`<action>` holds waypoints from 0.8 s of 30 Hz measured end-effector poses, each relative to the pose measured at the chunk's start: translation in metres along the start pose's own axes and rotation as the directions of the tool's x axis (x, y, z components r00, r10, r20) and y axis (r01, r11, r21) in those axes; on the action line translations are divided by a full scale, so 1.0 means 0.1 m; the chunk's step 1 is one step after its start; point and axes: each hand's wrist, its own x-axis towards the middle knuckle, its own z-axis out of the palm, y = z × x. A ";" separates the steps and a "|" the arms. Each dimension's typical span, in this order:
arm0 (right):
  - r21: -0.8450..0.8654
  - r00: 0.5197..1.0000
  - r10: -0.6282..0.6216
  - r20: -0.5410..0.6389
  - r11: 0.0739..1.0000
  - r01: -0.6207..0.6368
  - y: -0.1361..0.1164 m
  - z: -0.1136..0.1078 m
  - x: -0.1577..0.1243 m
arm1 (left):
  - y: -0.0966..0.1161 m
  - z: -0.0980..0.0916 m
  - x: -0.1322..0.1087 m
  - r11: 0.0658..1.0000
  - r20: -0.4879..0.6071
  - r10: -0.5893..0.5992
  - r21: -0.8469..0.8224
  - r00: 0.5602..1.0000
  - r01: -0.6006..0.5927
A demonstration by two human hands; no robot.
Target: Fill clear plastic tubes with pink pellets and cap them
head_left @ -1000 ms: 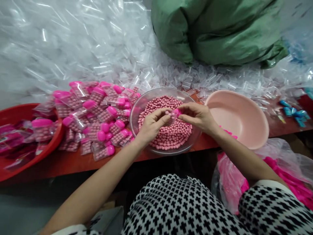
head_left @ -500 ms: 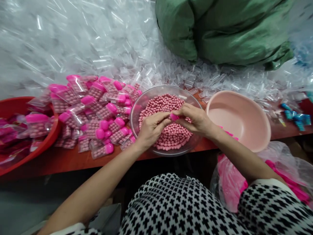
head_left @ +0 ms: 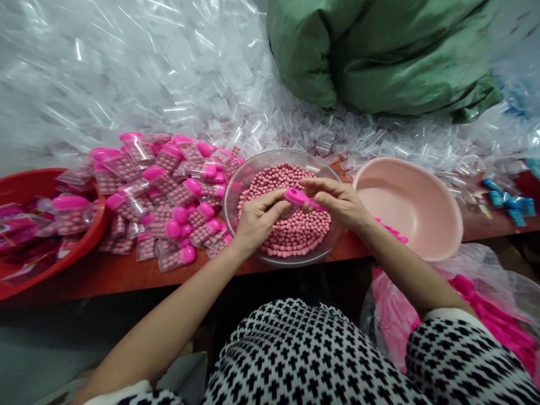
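Pink cap: compared with half a second ago it is turning more of itself into view, now showing a holed face and a narrow tail; it is hanging over the bead bowl, between my two hands.
Long axis: it is running left to right, dipping slightly toward the tail.
Left hand: this grip is pinching together on the broad end; from my distant seat I am not making out whether anything clear is also sitting inside it.
Right hand: the thumb is lying over the tail and the index finger is stretching out above; I cannot tell whether this grip is clamping.
Nearer hand: neither is standing off, left at the broad end, right at the tail.
Counter: it is carrying the bowl, filled packs lying left, a pale basin standing right.
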 end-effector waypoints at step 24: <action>0.515 0.911 0.408 0.052 0.771 -0.375 -0.12 0.60 0.79 | -0.01 -0.29 0.27 0.890 -0.179 0.392 0.320 0.902 -0.323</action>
